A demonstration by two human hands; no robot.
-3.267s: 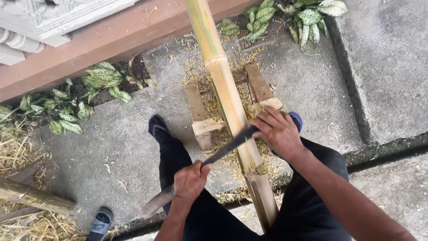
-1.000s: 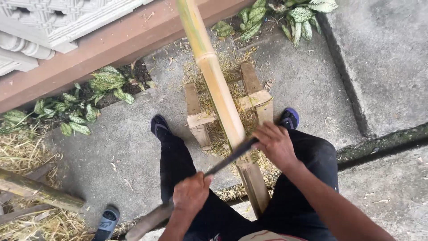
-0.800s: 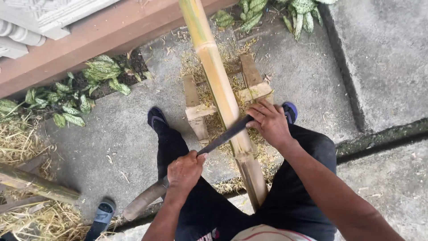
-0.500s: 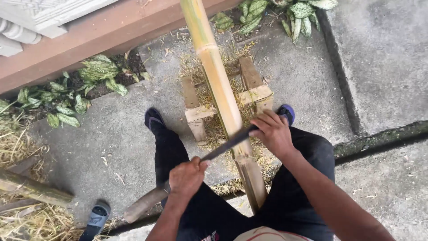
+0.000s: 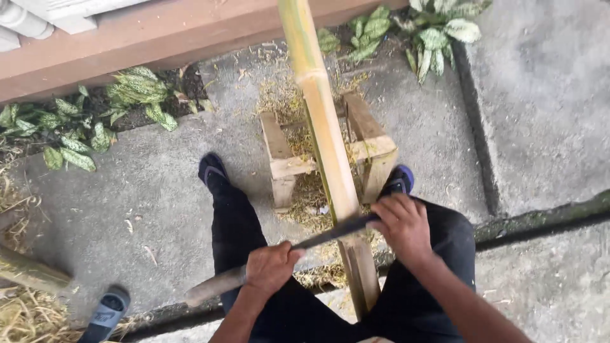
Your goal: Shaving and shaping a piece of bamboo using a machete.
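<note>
A long yellow-green bamboo pole runs from the top of the view down between my legs, resting on a low wooden stand. A long dark blade lies crosswise on the pole. My left hand grips its wooden handle. My right hand presses on the blade's far end, just right of the pole. My feet in dark shoes stand on either side of the stand.
Bamboo shavings litter the concrete around the stand. Spotted-leaf plants grow along a reddish-brown wall edge at the top. Another bamboo piece and dry straw lie at the left, near a loose sandal. A raised slab edge runs at right.
The blade and both hands slid up the pole and back down, scraping it. They now sit slightly lower on the pole than half a second ago.
</note>
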